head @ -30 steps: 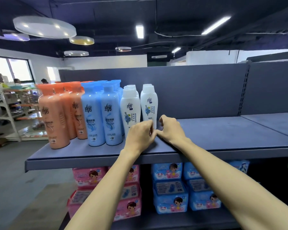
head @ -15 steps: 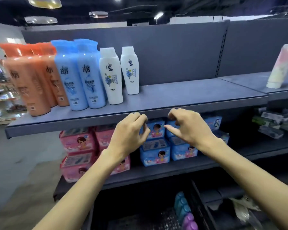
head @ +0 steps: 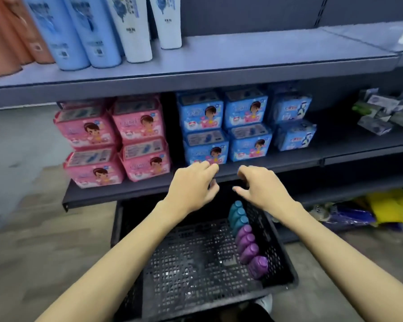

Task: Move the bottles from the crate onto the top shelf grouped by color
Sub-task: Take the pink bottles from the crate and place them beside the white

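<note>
Teal plastic bottles and purple plastic bottles stand in one row inside the black mesh plastic crate. They are pressed against its right wall, teal at the far end and purple at the near end. High above the crate, the grey metal top shelf already carries tall orange bottles, light blue bottles and white bottles, with bare shelf above the crate's right side.

The row's long axis runs from near to far along the crate's right wall. Each bottle shows us mainly its rounded top, so we judge that they stand upright or lean, though we cannot tell which.

Our right hand hangs over the crate's far right part, just above the teal end. Our left hand hangs over the crate's far middle, apart from the row. On both hands the fingers are loosely curled and hold nothing.

We judge the right hand the nearer one. The coming move would be a reach down into the crate along its right wall, with that hand closing on a teal top.
</note>
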Available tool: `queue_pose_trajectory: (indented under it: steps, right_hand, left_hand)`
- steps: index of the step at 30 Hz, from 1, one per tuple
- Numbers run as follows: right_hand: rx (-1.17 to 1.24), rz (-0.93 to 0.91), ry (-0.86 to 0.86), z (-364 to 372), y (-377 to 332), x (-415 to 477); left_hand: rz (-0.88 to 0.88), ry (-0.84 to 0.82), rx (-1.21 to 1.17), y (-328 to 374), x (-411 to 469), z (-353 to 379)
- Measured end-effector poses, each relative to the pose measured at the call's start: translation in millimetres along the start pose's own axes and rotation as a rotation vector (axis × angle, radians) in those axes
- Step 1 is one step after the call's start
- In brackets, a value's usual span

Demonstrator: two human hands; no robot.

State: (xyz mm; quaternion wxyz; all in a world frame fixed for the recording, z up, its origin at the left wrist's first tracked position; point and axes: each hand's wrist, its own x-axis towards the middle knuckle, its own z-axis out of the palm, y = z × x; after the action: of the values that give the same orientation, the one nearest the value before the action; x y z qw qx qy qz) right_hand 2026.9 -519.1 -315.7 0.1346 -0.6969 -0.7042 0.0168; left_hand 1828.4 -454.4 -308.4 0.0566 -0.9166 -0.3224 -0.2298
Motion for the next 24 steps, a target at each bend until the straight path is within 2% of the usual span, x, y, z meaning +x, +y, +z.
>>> queue_pose_trajectory:
  steps: [7, 12, 15, 20, 24]
  right_hand:
    - [-0.031, 0.154, -0.291, 82, 42, -56]
    - [-0.085, 0.138, -0.477, 117, 59, -80]
    - [-0.089, 0.155, -0.557, 136, 59, -92]
    - [-0.22, 0.201, -0.788, 157, 51, -103]
    - [-0.305, 0.162, -0.852, 170, 47, -104]
  left_hand:
    - [-0.041, -0.259, -0.024, 33, -52, 70]
    - [-0.092, -0.414, -0.056, 54, -81, 105]
    - [-0.132, -0.478, -0.102, 66, -92, 120]
    - [-0.183, -0.581, -0.153, 81, -101, 139]
    - [-0.244, -0.624, -0.194, 89, -107, 148]
